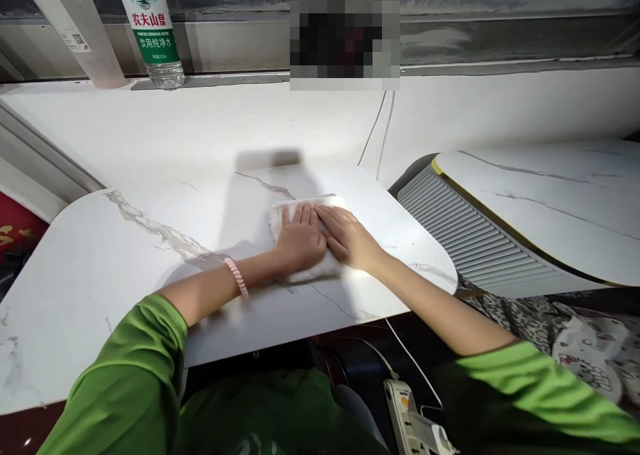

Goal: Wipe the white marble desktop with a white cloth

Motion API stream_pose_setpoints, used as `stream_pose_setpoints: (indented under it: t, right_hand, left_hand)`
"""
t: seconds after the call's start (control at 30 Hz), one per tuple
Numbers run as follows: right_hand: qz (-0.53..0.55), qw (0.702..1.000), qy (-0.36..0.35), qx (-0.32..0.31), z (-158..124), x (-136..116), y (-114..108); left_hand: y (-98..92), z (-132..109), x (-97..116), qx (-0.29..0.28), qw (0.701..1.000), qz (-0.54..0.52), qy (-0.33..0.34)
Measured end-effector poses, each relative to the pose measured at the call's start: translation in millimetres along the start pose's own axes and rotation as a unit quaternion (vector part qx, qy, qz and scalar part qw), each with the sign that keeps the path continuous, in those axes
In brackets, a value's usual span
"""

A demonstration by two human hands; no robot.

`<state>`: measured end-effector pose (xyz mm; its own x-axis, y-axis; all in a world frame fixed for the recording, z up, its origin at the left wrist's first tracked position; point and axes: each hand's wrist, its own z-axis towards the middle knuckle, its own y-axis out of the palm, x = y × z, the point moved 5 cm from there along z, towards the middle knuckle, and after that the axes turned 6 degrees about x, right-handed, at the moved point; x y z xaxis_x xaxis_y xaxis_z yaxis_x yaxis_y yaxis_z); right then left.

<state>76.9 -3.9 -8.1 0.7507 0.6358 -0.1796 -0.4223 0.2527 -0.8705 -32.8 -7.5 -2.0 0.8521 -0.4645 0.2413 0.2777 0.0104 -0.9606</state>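
A white cloth (320, 266) lies on the white marble-patterned table (165, 335), near the middle of its top. My left hand (301, 238) rests flat on the cloth, fingers stretched out and pointing away from me. Beside it, my right hand (350, 238) also presses flat on the cloth, its fingertips angled toward the left hand and touching or nearly touching it. Neither hand grips the cloth. A pink coiled band (237, 277) circles my left wrist.
A water bottle (154, 35) and a translucent container (80, 31) stand on the window ledge behind. To the right is a second marble-patterned surface (550, 195) with a ribbed side. Below the table's front edge are a power strip (403, 415) and white cables.
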Motion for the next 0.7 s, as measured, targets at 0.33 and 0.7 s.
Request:
stream_pose_setpoints:
  t: [0.33,0.7]
  right_hand:
    - [-0.003,0.999,0.044,0.006,117,61,49]
    - [-0.015,0.997,0.067,-0.037,127,71,57]
  left_hand:
    - [-7.8,99,-81,0.031,0.999,0.019,-0.041]
    - [-6.2,110,-89,0.048,0.995,0.048,-0.068]
